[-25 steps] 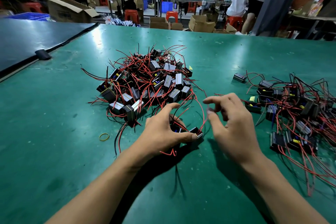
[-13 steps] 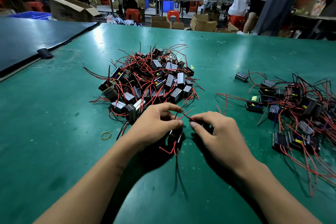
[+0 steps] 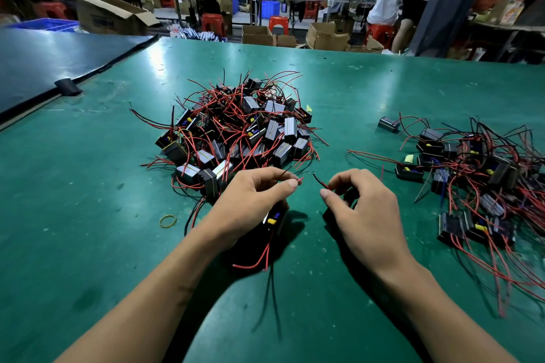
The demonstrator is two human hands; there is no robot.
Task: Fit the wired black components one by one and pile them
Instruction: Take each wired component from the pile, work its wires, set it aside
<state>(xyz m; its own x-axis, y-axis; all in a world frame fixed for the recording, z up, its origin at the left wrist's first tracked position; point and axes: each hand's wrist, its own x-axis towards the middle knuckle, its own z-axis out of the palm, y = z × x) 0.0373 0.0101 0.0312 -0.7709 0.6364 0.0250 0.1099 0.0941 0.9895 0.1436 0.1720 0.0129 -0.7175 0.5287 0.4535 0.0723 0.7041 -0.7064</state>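
My left hand grips a black wired component low against the green table and pinches a red wire end between thumb and forefinger. My right hand curls round another black component, mostly hidden under the palm, and pinches a dark red wire end. The two wire tips point at each other, a small gap apart. A big heap of black components with red wires lies just beyond my hands. A second tangle of them spreads out at the right.
A yellow rubber band lies left of my left wrist. One lone component sits between the heaps. A dark mat covers the far left. Cardboard boxes, red stools and people fill the floor beyond the table's far edge.
My hands, touching at the fingertips half a second ago, have drawn apart sideways, each now pinching its own wire end. The heaps have not moved.
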